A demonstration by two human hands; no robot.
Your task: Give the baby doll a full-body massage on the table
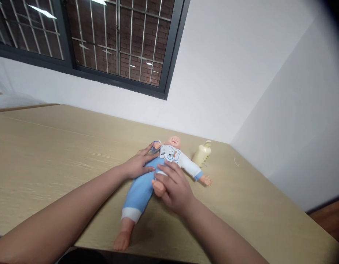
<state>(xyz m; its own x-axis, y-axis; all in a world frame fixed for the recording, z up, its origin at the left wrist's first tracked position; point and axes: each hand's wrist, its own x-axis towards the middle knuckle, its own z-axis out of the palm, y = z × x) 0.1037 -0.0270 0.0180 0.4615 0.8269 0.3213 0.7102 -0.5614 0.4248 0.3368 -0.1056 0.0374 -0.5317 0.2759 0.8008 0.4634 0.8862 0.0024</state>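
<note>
A baby doll [142, 189] lies on its back on the table, its head toward the wall. It wears blue trousers and a white top with an elephant face on the chest. My left hand [139, 163] rests along the doll's side at the waist, fingers stretched out and spread. The doll's other leg is bent up toward the belly, and my right hand [176, 185] is wrapped round it. The bare foot [159, 188] of that leg pokes out beside my thumb; most of the leg is hidden by my hand.
To the right of the doll's head stands a pale yellow baby bottle [202, 154]. The wooden table [62, 146] runs up to a white wall [227, 66] with a barred window [117, 40]. A thin pale strand [236, 162] lies at the right, and translucent plastic [15, 99] shows at far left.
</note>
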